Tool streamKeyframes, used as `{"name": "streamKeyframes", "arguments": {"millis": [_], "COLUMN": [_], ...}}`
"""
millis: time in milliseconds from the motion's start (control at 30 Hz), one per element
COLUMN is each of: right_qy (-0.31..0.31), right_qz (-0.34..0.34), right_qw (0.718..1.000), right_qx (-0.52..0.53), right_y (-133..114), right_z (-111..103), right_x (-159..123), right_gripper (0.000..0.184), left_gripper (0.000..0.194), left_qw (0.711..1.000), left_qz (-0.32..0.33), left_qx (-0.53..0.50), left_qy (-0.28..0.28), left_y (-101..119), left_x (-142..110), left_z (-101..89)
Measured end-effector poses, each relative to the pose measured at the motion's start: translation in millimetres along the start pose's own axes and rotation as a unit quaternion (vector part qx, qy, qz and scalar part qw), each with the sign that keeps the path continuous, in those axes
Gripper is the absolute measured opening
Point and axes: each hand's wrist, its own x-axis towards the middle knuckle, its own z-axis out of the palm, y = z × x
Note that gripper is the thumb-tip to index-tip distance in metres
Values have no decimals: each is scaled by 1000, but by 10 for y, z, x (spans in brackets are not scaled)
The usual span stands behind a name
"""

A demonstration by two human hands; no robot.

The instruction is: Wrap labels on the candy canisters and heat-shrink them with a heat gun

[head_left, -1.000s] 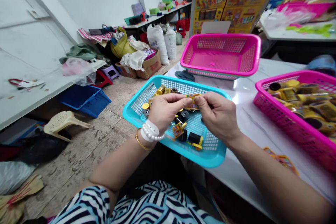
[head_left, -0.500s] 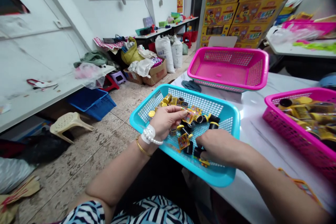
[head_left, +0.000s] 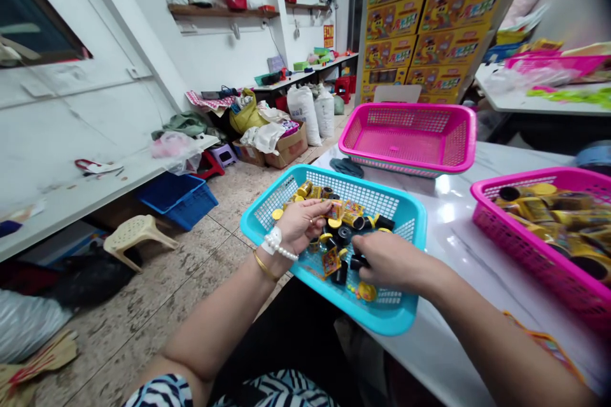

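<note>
A turquoise mesh basket (head_left: pixel 403 206) sits at the near corner of the white table, holding several small black and yellow toy parts (head_left: pixel 344 224). My left hand (head_left: pixel 300 225), with a pearl bracelet at the wrist, hovers over the basket's left side and pinches a small yellow printed piece (head_left: pixel 336 210). My right hand (head_left: pixel 386 259) is down in the basket, fingers closed on a small black part (head_left: pixel 357 261).
An empty pink basket (head_left: pixel 410 138) stands behind the turquoise one. A second pink basket (head_left: pixel 548 229) full of yellow and black toys sits at the right. Yellow cartons (head_left: pixel 424 6) are stacked beyond. Left of the table lie a cream stool (head_left: pixel 136 233) and blue crates (head_left: pixel 179 198).
My hands were together holding a yellow piece above the basket. The right hand has dropped into the basket onto a black part; the left keeps the yellow piece. The camera tilted up.
</note>
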Motion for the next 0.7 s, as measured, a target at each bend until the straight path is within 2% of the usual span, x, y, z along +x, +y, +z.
{"name": "streamKeyframes", "arguments": {"millis": [67, 100, 167, 267, 333, 367, 467, 600, 700], "right_qy": [72, 109, 163, 180, 177, 175, 163, 140, 151], "right_qz": [-19, -28, -40, -40, -24, -14, 4, 0, -27], "right_qw": [992, 979, 932, 849, 814, 805, 810, 847, 878], "right_qx": [103, 173, 320, 495, 553, 567, 563, 513, 454], "right_y": [130, 200, 326, 424, 427, 417, 378, 343, 332], "right_z": [-68, -105, -170, -229, -246, -251, -257, -249, -234], "right_x": [-23, -35, -53, -61, -58, -57, -61, -78, -87], "right_gripper": [25, 25, 28, 41, 51, 55, 58, 55, 43], "left_gripper": [11, 9, 6, 9, 10, 10, 12, 15, 21], "left_qw": [1000, 1000, 999, 999, 999, 999, 999, 1000, 999], "left_qz": [-6, -9, -16, -24, -20, -16, -8, 2, 21], "left_qx": [-13, -20, -33, -44, -42, -39, -36, -26, 18], "left_qy": [1, 1, -3, -8, -12, -16, -30, -15, -22], "left_y": [1, 0, -6, -24, -37, -42, -61, -104, -144], "left_x": [-7, -12, -22, -34, -38, -39, -37, -27, -35], "left_z": [8, 19, 55, 122, 156, 168, 186, 194, 191]}}
